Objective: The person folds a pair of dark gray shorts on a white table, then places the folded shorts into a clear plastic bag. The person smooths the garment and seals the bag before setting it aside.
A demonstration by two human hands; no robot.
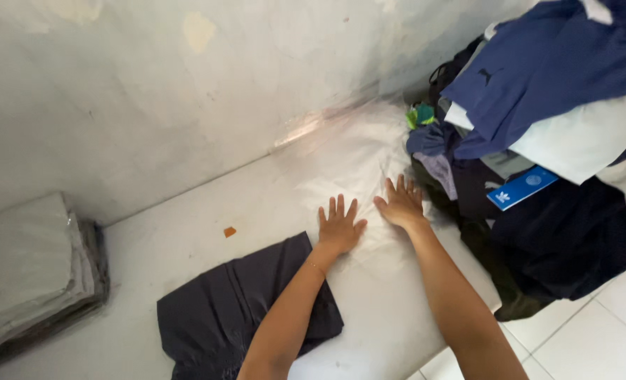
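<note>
Nearest the camera, a dark folded garment lay on the white table, its far edge just under the left forearm. Past it, both hands pressed flat on a clear plastic bag spread over the table. Left hand was open, fingers splayed, palm down on the bag's near end, gripping nothing. Right hand lay just beside it, likewise open and flat, fingers toward the clothes pile at the right. Judged step: smoothing the bag flat, garment not yet inside it. Next move would seem to call for finding the bag's mouth and parting its two layers; the film looked thin and creased, so a light pinch rather than a push. Left of the hands, a small orange scrap sat on the table. Farther left, a stack of flat bags rested against the wall. Bag's far end ran up to the wall corner.
</note>
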